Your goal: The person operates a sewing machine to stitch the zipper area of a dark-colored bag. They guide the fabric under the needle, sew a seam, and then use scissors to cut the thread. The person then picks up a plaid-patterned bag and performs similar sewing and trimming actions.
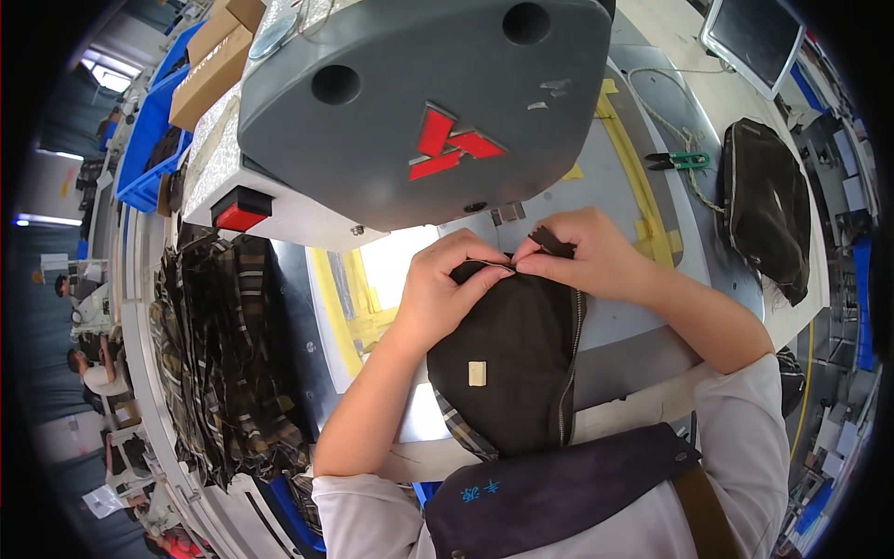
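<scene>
A dark brown fabric piece [512,349] hangs down toward me from both hands, with a metal zipper along its right edge, a small cream label on it and plaid cloth at its lower left. My left hand [452,279] pinches its upper edge between thumb and fingers. Close beside it, my right hand [587,253] pinches the same edge, and a short dark strip sticks out between its fingers. Both hands are just in front of the large grey sewing machine head [419,112]. The pinched edge is partly covered by my fingertips.
Yellow-taped plates [643,186] lie on the machine bed. To the left is a heap of plaid fabric [223,345]; blue bins [144,158] and cardboard boxes stand behind it. Green-handled thread snips [689,160], a dark pouch [768,210] and a screen [754,42] are on the right.
</scene>
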The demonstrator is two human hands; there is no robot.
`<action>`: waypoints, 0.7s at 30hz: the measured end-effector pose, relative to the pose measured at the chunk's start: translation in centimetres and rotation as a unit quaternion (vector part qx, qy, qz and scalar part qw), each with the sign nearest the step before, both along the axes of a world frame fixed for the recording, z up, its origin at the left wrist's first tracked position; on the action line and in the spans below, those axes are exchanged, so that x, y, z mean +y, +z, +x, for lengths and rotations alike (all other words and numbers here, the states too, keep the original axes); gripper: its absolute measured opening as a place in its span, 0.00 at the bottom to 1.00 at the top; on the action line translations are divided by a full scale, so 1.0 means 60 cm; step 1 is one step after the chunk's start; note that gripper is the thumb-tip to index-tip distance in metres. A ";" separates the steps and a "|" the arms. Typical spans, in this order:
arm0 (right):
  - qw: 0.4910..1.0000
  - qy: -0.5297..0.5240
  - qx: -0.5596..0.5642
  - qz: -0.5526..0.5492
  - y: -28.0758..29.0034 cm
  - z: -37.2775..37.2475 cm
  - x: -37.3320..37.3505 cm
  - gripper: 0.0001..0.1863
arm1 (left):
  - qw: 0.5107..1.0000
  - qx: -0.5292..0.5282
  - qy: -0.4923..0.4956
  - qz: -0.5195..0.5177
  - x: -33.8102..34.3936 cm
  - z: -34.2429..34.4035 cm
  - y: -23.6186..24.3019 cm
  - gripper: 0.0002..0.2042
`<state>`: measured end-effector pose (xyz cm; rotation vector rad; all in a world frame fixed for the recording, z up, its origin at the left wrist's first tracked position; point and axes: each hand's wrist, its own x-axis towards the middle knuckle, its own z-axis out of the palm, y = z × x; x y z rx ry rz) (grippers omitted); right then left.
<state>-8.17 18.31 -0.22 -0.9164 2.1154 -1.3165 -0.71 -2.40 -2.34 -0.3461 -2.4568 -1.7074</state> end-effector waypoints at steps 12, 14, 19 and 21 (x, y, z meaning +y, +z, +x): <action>0.991 -0.126 -0.043 -0.033 -0.021 0.020 -0.017 0.12 | 0.963 0.206 0.047 -0.166 0.018 0.001 -0.002 0.09; 0.989 -0.109 -0.079 -0.059 -0.018 0.019 -0.018 0.12 | 0.961 0.212 0.060 -0.168 0.020 0.002 -0.001 0.09; 0.995 -0.099 0.002 0.013 -0.028 0.006 -0.020 0.11 | 0.927 0.305 0.037 -0.212 0.025 0.002 0.006 0.08; 0.991 -0.130 -0.011 0.004 -0.037 0.004 -0.017 0.10 | 0.907 0.357 0.045 -0.219 0.033 0.002 0.009 0.07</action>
